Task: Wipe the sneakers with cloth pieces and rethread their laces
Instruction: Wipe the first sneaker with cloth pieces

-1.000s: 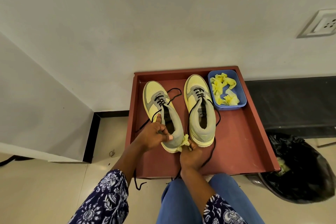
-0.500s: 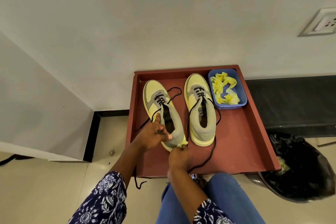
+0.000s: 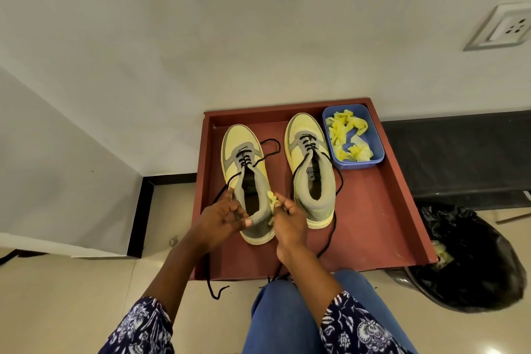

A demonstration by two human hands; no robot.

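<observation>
Both sneakers sit toe-away in the red tray [image 3: 370, 227]; the left sneaker [image 3: 247, 175] is being wiped at its heel collar. The left hand [image 3: 221, 217] grips the collar's 9 o'clock side, thumb curled over the heel, while the right hand [image 3: 288, 220] pinches a yellow cloth piece [image 3: 271, 197] against the 3 o'clock side. Keep that brace firm and use short strokes along the collar (the loose black lace [image 3: 214, 273] trails off the tray, so avoid snagging it). Fresh pieces wait in the blue tub [image 3: 373, 159] at 1 o'clock.
</observation>
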